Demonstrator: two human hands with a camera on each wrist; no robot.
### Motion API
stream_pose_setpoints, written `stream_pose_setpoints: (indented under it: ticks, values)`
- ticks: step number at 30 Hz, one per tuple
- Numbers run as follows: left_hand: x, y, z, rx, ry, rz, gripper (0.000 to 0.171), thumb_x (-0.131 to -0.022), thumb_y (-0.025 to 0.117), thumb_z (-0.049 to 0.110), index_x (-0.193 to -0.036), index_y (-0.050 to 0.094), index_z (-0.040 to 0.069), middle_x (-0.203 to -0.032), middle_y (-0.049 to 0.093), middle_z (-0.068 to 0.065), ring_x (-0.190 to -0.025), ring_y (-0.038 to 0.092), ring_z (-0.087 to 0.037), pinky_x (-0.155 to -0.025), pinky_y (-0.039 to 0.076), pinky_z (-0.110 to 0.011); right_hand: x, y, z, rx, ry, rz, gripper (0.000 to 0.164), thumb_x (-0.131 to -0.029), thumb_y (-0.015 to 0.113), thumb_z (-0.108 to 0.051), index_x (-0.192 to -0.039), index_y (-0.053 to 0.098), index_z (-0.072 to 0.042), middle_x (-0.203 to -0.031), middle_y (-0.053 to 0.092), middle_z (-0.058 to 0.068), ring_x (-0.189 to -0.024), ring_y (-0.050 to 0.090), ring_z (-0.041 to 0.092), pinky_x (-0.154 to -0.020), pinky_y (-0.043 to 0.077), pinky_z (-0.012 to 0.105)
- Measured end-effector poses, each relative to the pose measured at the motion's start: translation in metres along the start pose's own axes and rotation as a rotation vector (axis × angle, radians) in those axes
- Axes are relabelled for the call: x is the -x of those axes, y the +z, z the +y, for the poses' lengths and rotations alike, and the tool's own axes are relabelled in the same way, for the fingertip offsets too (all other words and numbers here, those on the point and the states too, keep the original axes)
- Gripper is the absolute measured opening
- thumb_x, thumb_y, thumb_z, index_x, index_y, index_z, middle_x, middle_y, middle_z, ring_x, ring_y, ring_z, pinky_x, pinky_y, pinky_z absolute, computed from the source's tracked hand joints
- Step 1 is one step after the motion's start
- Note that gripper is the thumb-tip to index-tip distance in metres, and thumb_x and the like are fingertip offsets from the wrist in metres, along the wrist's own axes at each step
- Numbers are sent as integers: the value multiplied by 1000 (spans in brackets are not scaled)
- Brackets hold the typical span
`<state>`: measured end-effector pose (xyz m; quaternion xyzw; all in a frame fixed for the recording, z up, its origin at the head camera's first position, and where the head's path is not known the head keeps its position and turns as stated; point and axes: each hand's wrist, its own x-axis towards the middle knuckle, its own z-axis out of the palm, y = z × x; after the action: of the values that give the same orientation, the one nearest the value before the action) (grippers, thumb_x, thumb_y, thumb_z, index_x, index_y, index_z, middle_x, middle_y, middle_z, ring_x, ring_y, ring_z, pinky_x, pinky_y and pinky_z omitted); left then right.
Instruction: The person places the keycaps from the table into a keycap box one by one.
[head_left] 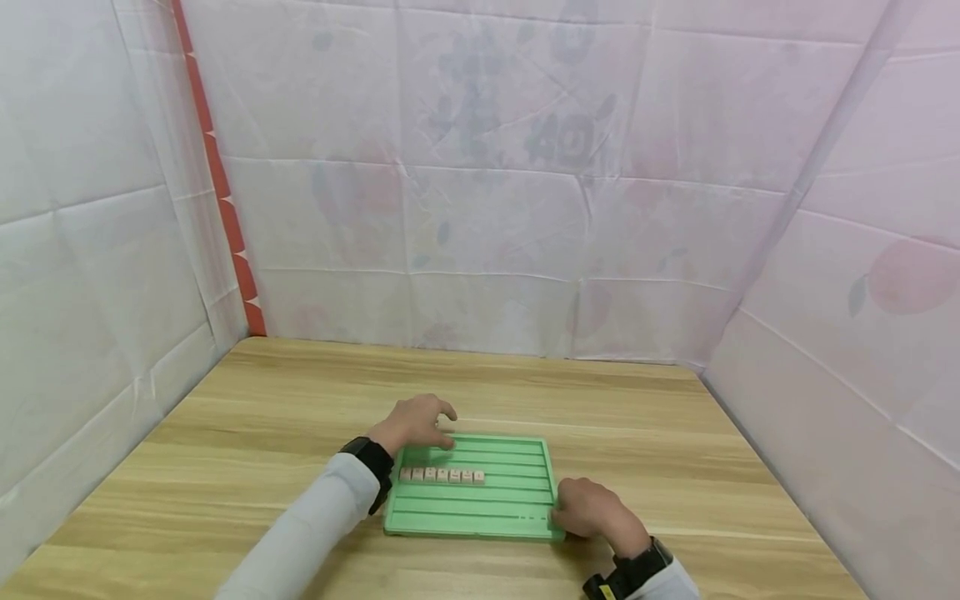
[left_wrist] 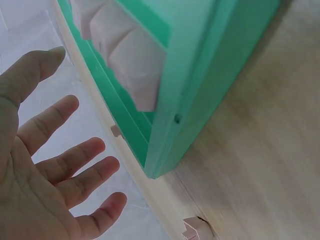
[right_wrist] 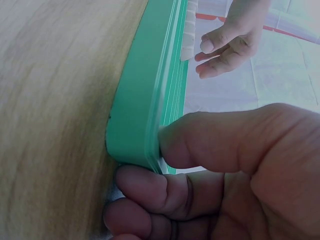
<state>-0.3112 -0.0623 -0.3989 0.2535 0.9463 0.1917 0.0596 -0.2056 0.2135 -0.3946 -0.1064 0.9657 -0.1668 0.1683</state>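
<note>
A flat green tray [head_left: 472, 535] with raised ridges across it lies on the table. Along one of its grooves, starting from the left side, stands a row of several small pale letter tiles [head_left: 442, 476]. My left hand [head_left: 420, 422] hovers over the tray's far left corner, fingers spread and holding nothing. The left wrist view shows that palm [left_wrist: 35, 195] beside the tray wall, apart from the tiles [left_wrist: 137, 62]. At the near right corner my right hand [head_left: 592, 510] grips the tray, its thumb [right_wrist: 185, 142] on the rim and curled fingers [right_wrist: 145, 187] against the outer side.
The wood-grain table [head_left: 247, 433] reaches back to a pale, creased sheet wall [head_left: 480, 217]. Similar sheets hang on the left [head_left: 82, 275] and right [head_left: 847, 333]. A red strip [head_left: 217, 167] runs up the back left corner.
</note>
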Motion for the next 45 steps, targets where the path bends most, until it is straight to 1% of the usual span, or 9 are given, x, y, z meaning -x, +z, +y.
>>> stream_pose_setpoints:
  ticks: [3,9,16,23,29,31,38,40,45]
  values:
    - [-3,-1,0,29,4,11,39,-80,71,29,-115,65,12,-111,61,-7,-89,59,-24,-75,46,-48,1,0,0,1,5,-5,14,-80,59,-7,-68,53,-5,-57,47,4,-50,39,15,-48,28,27]
    - [-9,-4,0,23,-9,25,36,-81,69,27,-113,65,11,-113,62,-7,-101,57,-29,-80,45,-50,0,0,0,17,7,5,13,-78,59,-7,-67,52,-6,-57,47,4,-49,39,15,-48,28,27]
    - [-15,-5,-2,33,-77,23,36,-81,71,27,-113,66,11,-115,60,-7,-107,54,-30,-82,46,-47,-1,0,0,23,7,4,13,-78,58,-6,-67,52,-5,-56,46,4,-49,39,15,-48,28,27]
    - [-16,-10,-4,46,-146,27,36,-82,70,27,-114,65,10,-114,61,-6,-93,58,-26,-82,45,-46,0,0,0,20,9,-1,13,-79,59,-6,-68,52,-5,-56,46,4,-49,38,15,-48,28,27]
    - [-16,-10,-9,56,-179,35,35,-83,69,28,-114,65,12,-117,60,-6,-103,55,-29,-85,43,-49,1,1,-1,10,8,-5,12,-79,59,-6,-69,52,-5,-58,48,5,-50,40,16,-49,29,27]
    - [-15,-10,-10,63,-177,36,35,-83,69,28,-113,65,12,-117,60,-6,-101,56,-28,-84,44,-48,0,1,-1,9,8,-5,13,-79,59,-6,-69,53,-5,-58,48,5,-50,40,16,-48,29,27]
    - [-11,-8,-14,157,-140,39,33,-83,70,20,-112,65,6,-109,62,-9,-67,57,-15,-72,49,-39,-1,2,1,-13,-14,0,14,-79,59,-6,-67,52,-5,-54,45,3,-48,37,14,-47,27,27]
    - [-10,-7,-13,184,-130,38,32,-83,70,16,-112,65,4,-110,62,-10,-67,56,-15,-68,48,-36,-1,2,1,-14,-18,-2,14,-79,58,-6,-67,52,-5,-54,45,2,-48,37,14,-47,27,27]
    - [-11,-5,-10,183,-97,29,26,-82,68,9,-108,67,2,-112,61,-13,-80,56,-21,-64,46,-34,1,1,1,-15,-19,-3,13,-79,58,-6,-67,53,-5,-54,45,2,-47,37,14,-46,26,26]
